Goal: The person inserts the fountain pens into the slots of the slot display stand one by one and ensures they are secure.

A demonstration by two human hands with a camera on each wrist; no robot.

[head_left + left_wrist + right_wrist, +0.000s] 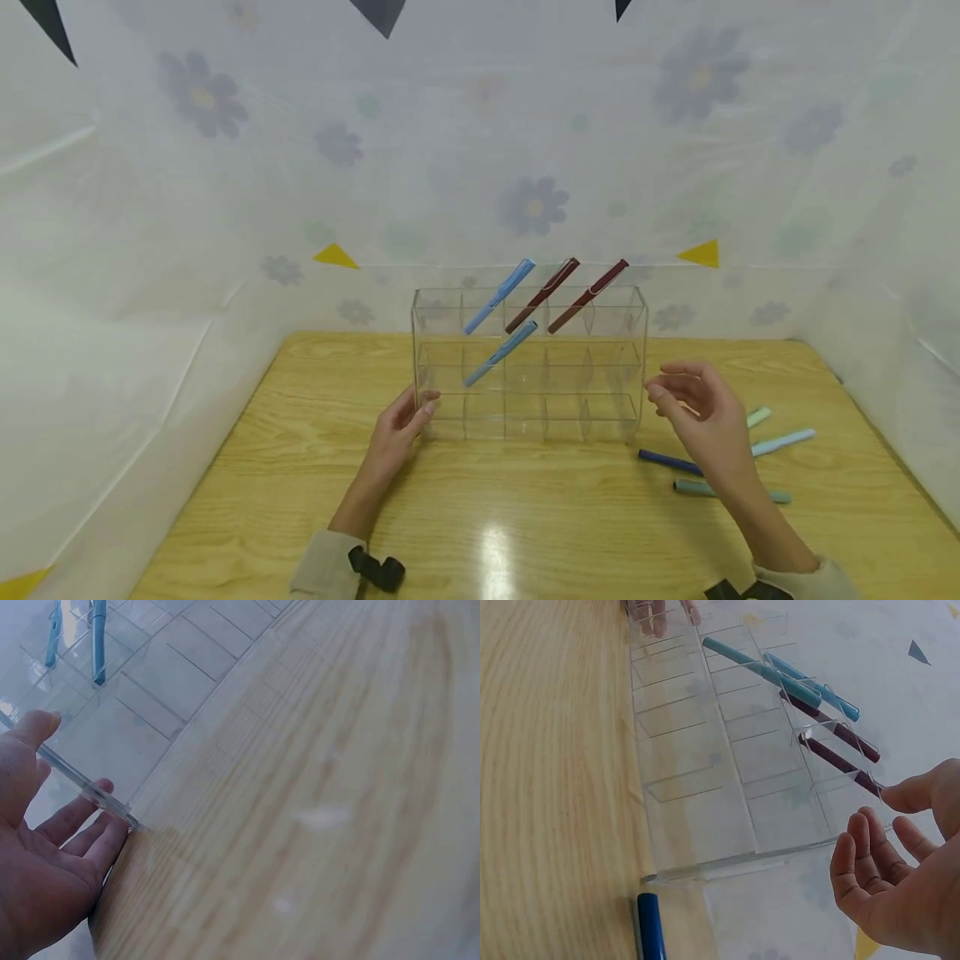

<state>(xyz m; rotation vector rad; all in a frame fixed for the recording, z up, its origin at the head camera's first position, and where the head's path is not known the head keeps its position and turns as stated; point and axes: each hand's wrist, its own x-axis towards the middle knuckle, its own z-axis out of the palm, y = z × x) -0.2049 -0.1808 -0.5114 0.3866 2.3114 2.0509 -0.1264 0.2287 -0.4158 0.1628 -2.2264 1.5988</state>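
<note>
A clear acrylic pen organizer (525, 429) with tiered compartments stands upright on the table. My left hand (397, 429) holds its left side edge, thumb in front; the left wrist view shows that hand (52, 855) with fingertips at the panel. Along the top tier lean a light blue pen (500, 297) and two dark red pens, one in the middle (543, 296) and one to its right (588, 296). Another blue pen (501, 353) leans in the middle tier. Just beside the organizer's right side, my right hand (701, 412) hovers with loosely bent fingers, holding nothing.
Under and around the right forearm, loose pens lie on the wooden table (300, 500): a dark blue one (667, 461), a grey-green one (780, 497), a light blue one (787, 442) and a pale green one (759, 417). A flowered white sheet (450, 167) hangs behind.
</note>
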